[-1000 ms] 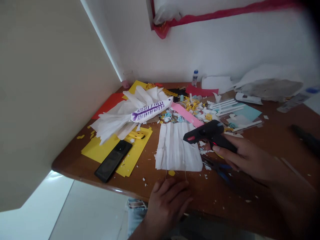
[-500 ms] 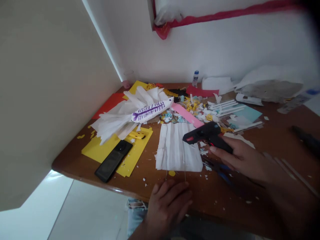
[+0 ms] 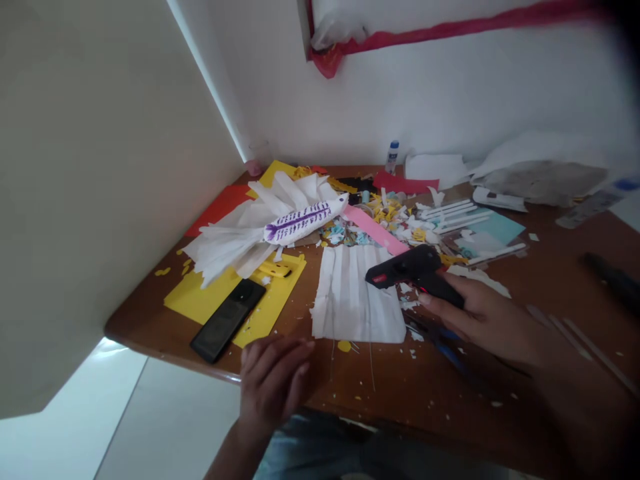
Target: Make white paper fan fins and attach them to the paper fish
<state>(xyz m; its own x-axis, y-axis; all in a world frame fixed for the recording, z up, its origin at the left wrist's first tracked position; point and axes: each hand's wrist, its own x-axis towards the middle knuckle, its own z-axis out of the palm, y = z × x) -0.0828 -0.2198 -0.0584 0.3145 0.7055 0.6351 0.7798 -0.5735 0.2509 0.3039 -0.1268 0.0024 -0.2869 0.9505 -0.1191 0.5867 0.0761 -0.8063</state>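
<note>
One pleated sheet [image 3: 345, 297] (white) lies between the hands [image 3: 274, 373], beyond the left.

The glue gun [image 3: 407, 267] looks to be of smooth black plastic, mostly matt, while the pleated sheet [image 3: 357, 293] below its nozzle appears to be thin, matt white paper, creased into ridges, with fine strands [image 3: 372, 370] that look like metal wire running out of it. The surface [image 3: 143, 323] is brown wood with a polished sheen along its front edge, and on it lie a smooth, dark, glossy phone [image 3: 228, 320] and flat, matt yellow paper [image 3: 187, 297]. The fish's fins [image 3: 220, 247] look like crinkled, tissue-thin paper, and the bag [image 3: 540, 177] is crumpled, filmy plastic.
</note>
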